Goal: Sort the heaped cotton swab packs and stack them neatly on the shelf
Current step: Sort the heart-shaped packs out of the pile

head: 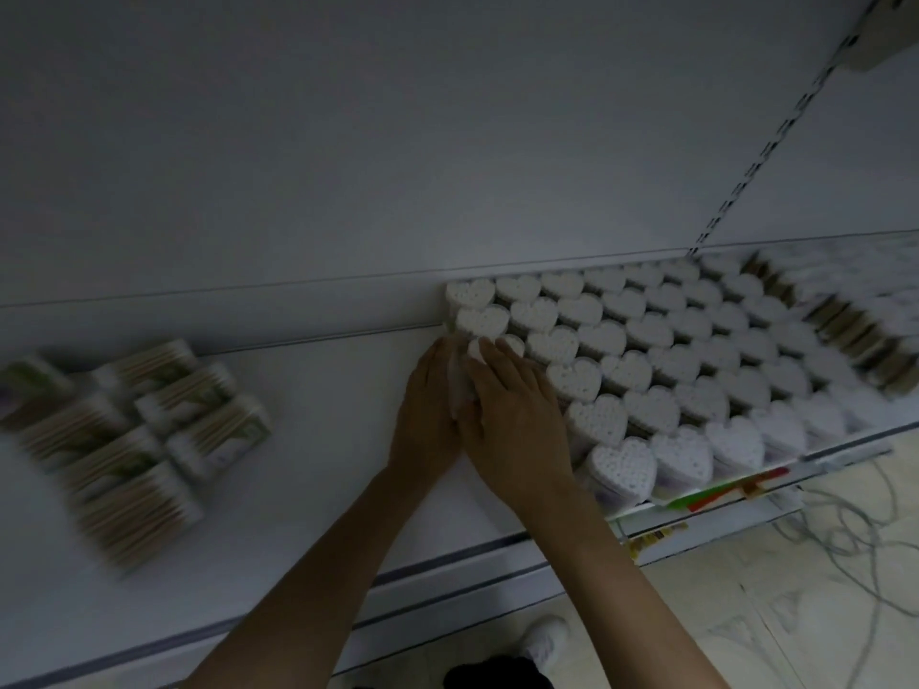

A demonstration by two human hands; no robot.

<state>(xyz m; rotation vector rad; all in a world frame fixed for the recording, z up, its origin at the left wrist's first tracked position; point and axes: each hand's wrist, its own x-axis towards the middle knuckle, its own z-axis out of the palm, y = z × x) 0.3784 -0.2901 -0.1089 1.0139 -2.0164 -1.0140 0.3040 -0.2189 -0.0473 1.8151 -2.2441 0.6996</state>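
Hands, left beside right, fingers straight against a heart-shaped pack.

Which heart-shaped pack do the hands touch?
The heart pack at the left end of the third row from the wall: only it lies under the left hand and right hand.

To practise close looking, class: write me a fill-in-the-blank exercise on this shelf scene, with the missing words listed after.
1. The white packs lined up in rows are shaped like ____.
2. The left hand and right hand meet at the ____ end of those rows.
3. The loose heap sits on the same ____ as the rows.
4. The grey cables lie on the ____.

Missing words: hearts; left; shelf; floor.
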